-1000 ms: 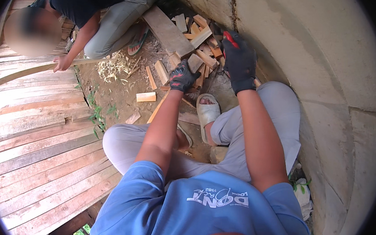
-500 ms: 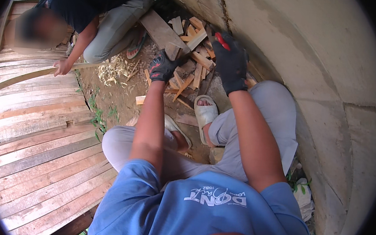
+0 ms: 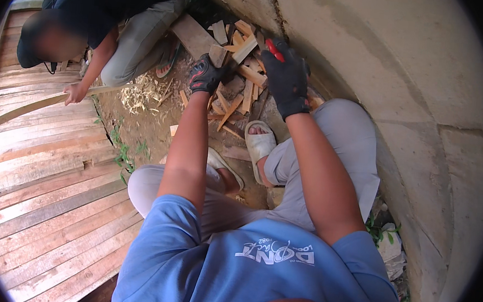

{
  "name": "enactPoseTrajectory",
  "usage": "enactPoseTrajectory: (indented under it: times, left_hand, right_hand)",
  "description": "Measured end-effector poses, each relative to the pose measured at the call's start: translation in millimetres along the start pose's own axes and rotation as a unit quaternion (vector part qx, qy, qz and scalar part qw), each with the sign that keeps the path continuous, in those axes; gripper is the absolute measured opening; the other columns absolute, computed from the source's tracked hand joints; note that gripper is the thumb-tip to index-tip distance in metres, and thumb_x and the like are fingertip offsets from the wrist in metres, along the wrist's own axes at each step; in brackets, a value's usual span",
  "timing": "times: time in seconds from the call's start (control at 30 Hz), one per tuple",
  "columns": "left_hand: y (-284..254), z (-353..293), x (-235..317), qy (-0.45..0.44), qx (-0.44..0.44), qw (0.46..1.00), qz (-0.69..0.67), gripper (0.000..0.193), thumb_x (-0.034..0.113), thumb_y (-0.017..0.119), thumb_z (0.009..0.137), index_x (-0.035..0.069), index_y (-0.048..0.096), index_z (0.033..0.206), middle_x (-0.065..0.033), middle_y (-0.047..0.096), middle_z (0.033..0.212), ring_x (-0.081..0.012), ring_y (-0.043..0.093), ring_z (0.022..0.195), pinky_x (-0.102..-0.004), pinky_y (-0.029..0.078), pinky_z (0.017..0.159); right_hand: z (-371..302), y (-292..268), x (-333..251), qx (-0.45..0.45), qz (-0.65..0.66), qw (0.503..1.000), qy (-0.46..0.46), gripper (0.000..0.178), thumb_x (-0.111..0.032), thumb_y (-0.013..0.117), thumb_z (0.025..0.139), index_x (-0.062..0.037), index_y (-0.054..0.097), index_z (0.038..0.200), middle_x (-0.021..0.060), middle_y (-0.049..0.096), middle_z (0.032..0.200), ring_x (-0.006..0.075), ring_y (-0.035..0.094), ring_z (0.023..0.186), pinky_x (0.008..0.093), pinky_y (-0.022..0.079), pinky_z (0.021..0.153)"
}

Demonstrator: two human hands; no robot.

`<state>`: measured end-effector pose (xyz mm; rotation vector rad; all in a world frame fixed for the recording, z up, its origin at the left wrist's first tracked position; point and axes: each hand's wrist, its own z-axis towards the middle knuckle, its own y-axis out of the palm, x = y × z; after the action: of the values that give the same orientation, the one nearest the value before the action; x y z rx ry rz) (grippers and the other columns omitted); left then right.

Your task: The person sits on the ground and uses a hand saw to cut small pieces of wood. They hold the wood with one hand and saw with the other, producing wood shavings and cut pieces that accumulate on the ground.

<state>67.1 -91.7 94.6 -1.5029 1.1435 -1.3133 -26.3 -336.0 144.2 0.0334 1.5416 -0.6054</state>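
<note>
1. Your gloved left hand [image 3: 204, 76] has its fingers closed on a wooden block [image 3: 217, 53], located at the near end of a wide plank [image 3: 192, 35].
2. Your gloved right hand [image 3: 288, 82] is curled around a red object [image 3: 274, 50]; its full shape is hidden.
3. Cut wood pieces [image 3: 248, 90] lie between and below your hands.
4. At left, a co-worker's hand [image 3: 76, 93] holds a long, thin strip [image 3: 26, 110].

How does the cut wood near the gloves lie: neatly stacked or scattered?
Scattered: the wood pieces point different ways, some crossing over others, in no neat rows.
</note>
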Motion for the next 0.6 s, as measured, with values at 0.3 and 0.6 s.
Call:
enactPoseTrajectory:
  times: [0.3,0.6]
  left_hand:
    - [2,-4,-1,0.007,0.004,1.0,0.006,0.077,0.062,0.078,0.084,0.003,0.066,0.132,-0.0288,0.073,0.125,-0.0452,0.07,0.12,-0.0524,0.056,0.1]
    - [-15,-9,-6,0.008,-0.029,0.999,-0.015,0.113,0.066,0.087,0.075,-0.004,0.049,0.154,-0.0304,0.063,0.147,-0.0436,0.062,0.136,-0.0477,0.052,0.113]
  right_hand:
    - [-1,3,1,0.074,-0.014,0.994,-0.074,0.044,-0.036,0.072,0.095,-0.0075,0.075,0.129,0.0212,0.076,0.118,0.0423,0.072,0.108,0.0481,0.054,0.096]
    - [-3,-11,-29,-0.048,0.016,0.997,0.052,0.047,-0.038,0.066,0.097,-0.009,0.071,0.133,0.0206,0.069,0.136,0.0427,0.064,0.126,0.0521,0.051,0.104]
